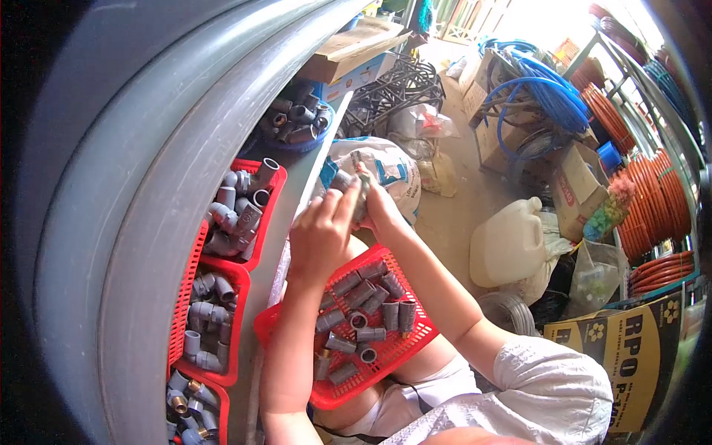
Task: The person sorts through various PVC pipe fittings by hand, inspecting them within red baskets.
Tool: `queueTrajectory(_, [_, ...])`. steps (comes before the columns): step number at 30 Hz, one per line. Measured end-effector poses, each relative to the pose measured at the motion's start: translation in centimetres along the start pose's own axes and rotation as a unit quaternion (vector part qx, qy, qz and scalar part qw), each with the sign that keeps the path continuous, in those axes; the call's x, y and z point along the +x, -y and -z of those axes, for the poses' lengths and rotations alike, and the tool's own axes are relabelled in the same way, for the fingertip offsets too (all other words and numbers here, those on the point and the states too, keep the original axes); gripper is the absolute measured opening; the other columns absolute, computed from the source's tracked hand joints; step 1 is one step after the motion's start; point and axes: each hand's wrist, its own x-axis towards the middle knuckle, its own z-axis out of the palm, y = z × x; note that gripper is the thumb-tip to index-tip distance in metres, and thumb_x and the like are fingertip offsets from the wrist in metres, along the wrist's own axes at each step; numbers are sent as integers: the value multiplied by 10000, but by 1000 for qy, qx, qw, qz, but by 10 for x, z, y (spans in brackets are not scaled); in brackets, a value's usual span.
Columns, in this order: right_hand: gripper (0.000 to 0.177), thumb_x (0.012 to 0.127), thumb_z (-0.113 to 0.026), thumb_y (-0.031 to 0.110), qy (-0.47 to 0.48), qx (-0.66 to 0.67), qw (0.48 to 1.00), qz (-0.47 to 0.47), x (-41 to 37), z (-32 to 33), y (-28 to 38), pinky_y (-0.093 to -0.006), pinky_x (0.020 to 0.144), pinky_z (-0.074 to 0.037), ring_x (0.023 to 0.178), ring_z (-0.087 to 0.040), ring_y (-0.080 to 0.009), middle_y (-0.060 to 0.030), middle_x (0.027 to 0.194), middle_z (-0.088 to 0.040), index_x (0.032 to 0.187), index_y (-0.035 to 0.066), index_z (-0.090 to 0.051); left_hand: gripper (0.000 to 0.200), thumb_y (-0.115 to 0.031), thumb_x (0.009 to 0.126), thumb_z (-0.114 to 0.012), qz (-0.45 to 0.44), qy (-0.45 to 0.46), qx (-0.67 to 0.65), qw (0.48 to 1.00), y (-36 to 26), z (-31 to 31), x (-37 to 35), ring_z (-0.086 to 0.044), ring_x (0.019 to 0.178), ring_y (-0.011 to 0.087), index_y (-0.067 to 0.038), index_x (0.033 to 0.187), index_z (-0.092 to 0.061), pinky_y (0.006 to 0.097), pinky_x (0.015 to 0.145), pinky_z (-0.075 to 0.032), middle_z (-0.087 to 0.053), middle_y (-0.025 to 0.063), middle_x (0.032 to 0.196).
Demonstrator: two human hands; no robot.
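Note:
My left hand [320, 231] and my right hand [380, 204] are raised close together above the red basket. A grey pipe fitting [341, 180] shows at the fingertips, partly covered by them. The right hand's fingers wrap around a greyish piece, mostly hidden, whose kind I cannot tell. The left hand's fingers are bent against the same spot and slightly smeared by motion. On my lap, beneath my forearms, rests the red plastic basket [421, 335] with several grey pipe couplings [361, 294] in it, a few showing brass ends.
To the left, red baskets [241, 326] of grey elbows and tees line a shelf, with a cardboard box [356, 52] farther back. A printed sack [389, 174] stands beyond my hands. At the right are a plastic jerrycan [506, 243], blue hose [545, 93] and orange tubing coils [653, 200].

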Motion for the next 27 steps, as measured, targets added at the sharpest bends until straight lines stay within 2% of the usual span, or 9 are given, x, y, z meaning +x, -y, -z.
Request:
queueTrajectory(1, [481, 1001, -409, 550, 38, 9, 999, 28, -5, 2, -1, -321, 561, -512, 650, -626, -158, -43, 862, -662, 1067, 125, -625, 409, -96, 878, -609, 19, -1, 0, 1000, 4, 2, 4, -651, 819, 250, -141, 1285, -623, 384, 711, -537, -602, 64, 918])
queueTrajectory(5, [452, 1007, -407, 519, 8, 18, 1000, 20, 2, -2, -5, -321, 566, -510, 708, -635, -149, -36, 864, -664, 1092, 131, -623, 440, -93, 846, -602, 9, -6, -34, 999, 8, -3, 1, -651, 856, 247, -134, 1285, -593, 369, 720, -546, -598, 74, 994])
queueTrajectory(9, [565, 981, -383, 600, -66, 94, 993, 13, -6, -7, 7, -266, 437, -390, 568, -591, -166, -61, 747, -653, 998, 92, -632, 423, -79, 831, -601, -34, 25, -42, 998, -6, -3, -1, -628, 844, 249, -118, 1252, -600, 397, 733, -532, -595, 65, 985])
queueTrajectory(12, [493, 998, -404, 552, 31, 35, 999, -15, 4, 9, -1, -299, 465, -471, 600, -605, -142, -38, 805, -668, 1001, 121, -646, 368, -86, 843, -597, -20, 5, -29, 999, 1, 1, 5, -628, 845, 246, -119, 1209, -612, 385, 720, -528, -602, 54, 968])
queueTrajectory(13, [484, 1005, -395, 544, 44, 28, 999, 17, 5, 8, -3, -282, 409, -429, 543, -578, -143, -41, 747, -646, 969, 122, -629, 358, -87, 847, -595, 3, -10, -25, 1000, 6, -2, 6, -630, 849, 247, -121, 1203, -613, 385, 722, -527, -606, 53, 965])
queueTrajectory(16, [462, 1007, -405, 535, -30, 38, 999, 23, 1, -1, -1, -282, 406, -426, 546, -582, -149, -34, 754, -640, 976, 126, -618, 314, -97, 872, -585, 17, -6, -46, 999, 9, -1, 4, -644, 867, 254, -126, 1183, -614, 385, 735, -530, -633, 52, 976])
queueTrajectory(21, [480, 973, -411, 610, -13, 37, 998, 49, -6, 6, -3, -297, 604, -477, 819, -595, -131, -8, 891, -623, 1034, 162, -572, 296, -125, 869, -603, -24, 17, -62, 998, -4, -5, -4, -647, 853, 233, -139, 1163, -630, 370, 730, -534, -648, 42, 985])
queueTrajectory(24, [479, 972, -424, 609, 11, 67, 997, 21, -13, -6, 5, -287, 614, -464, 826, -584, -119, 1, 907, -620, 1046, 161, -577, 284, -129, 860, -608, -12, 7, -33, 999, -4, -3, -4, -648, 847, 215, -157, 1140, -651, 367, 712, -538, -649, 24, 961])
queueTrajectory(27, [419, 972, -496, 535, 74, 86, 994, 7, -7, 3, 7, -260, 523, -485, 682, -621, -116, -9, 829, -648, 1021, 135, -614, 286, -138, 847, -613, 3, -20, -39, 999, 3, 1, 0, -651, 829, 219, -193, 1120, -680, 363, 682, -542, -646, 9, 940])
